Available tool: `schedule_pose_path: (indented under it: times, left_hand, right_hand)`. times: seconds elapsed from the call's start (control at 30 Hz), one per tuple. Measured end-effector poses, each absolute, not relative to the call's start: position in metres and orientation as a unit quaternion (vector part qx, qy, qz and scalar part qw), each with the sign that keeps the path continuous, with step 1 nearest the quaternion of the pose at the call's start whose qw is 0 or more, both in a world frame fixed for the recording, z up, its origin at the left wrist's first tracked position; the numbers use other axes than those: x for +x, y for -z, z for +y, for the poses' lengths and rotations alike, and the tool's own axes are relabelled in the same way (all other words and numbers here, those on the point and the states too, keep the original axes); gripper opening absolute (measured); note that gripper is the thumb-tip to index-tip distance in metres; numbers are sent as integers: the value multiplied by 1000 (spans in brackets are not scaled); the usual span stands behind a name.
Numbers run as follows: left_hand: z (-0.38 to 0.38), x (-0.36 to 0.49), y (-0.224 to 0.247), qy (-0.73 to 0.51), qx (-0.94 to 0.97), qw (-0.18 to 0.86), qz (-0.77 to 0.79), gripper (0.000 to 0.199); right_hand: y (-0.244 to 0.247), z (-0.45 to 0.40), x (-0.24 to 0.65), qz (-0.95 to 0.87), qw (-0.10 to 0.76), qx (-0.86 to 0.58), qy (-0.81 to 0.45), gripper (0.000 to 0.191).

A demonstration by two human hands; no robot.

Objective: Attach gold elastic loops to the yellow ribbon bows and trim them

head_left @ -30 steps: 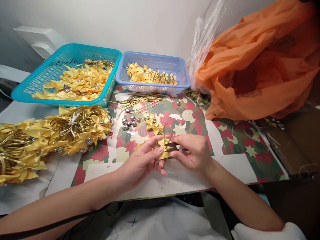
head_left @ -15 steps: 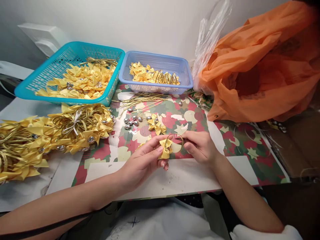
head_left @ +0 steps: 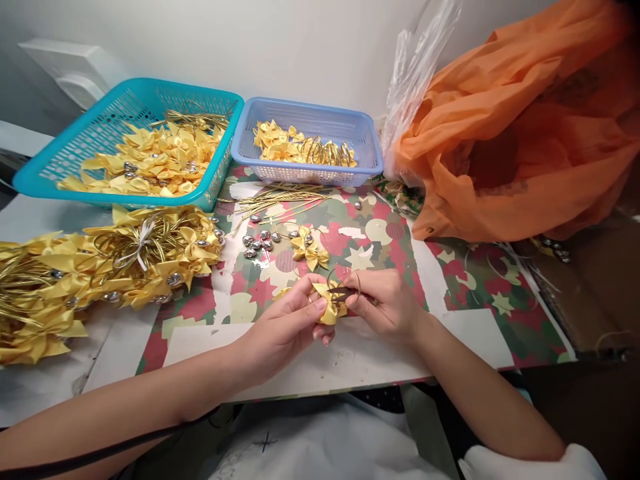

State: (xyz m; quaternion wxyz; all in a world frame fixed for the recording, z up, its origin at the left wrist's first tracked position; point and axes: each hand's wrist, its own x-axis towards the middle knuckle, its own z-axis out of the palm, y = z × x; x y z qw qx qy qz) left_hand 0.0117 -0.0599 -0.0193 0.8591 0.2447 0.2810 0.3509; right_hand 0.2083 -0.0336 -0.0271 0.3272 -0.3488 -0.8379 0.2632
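Note:
My left hand (head_left: 287, 320) is closed on a yellow ribbon flower (head_left: 327, 310), pinched between thumb and fingers. A thin gold cord loop (head_left: 359, 285) curves from the flower toward my right hand (head_left: 387, 303). The right fingers are closed on dark, pointed tweezers (head_left: 343, 291), whose two prongs reach left onto the flower; their rear end is hidden in the hand. Just beyond lie finished-looking yellow flowers (head_left: 310, 252) with a silver bell, and several loose silver bells (head_left: 257, 243).
Gold cords (head_left: 280, 198) lie behind the bells. A teal basket (head_left: 133, 198) and a blue basket (head_left: 307, 163) hold yellow flowers. Bundled flowers (head_left: 135, 260) are heaped at left. An orange bag (head_left: 500, 180) stands at right on the patterned table covering (head_left: 350, 233).
My right hand has moved left, closer to the flower, bringing the tweezers' prongs into view against it. The left hand keeps its pinch. The whole view has shifted slightly.

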Motion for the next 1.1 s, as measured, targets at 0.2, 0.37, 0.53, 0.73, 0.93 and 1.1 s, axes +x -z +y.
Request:
schedule_pose_path:
  times: [0.2,0.37,0.53,0.73,0.93,1.1]
  left_hand:
    - [-60,12,23,-343,236,863,284,24]
    - [-61,11,23,-341,237,864,283,24]
    - [-61,11,23,-337,245,864,283,23]
    - [-59,12,21,-341,248,859,289,23]
    - [-59,11,18,-361,246,852,288,22]
    - [-63,10,22,-353,295,838,292,25]
  right_hand:
    - [27,-35,206,-831,336,-350,-274,48]
    - [26,-36,206,-817,333,-360,-303,47]
    - [26,-37,205,-807,343,-365,-313,45]
    - [27,-36,206,-802,333,-390,-307,46]
    - [19,-27,221,-781,347,-414,-314,42]
    - [15,-29,213,-698,412,-403,-426,34]
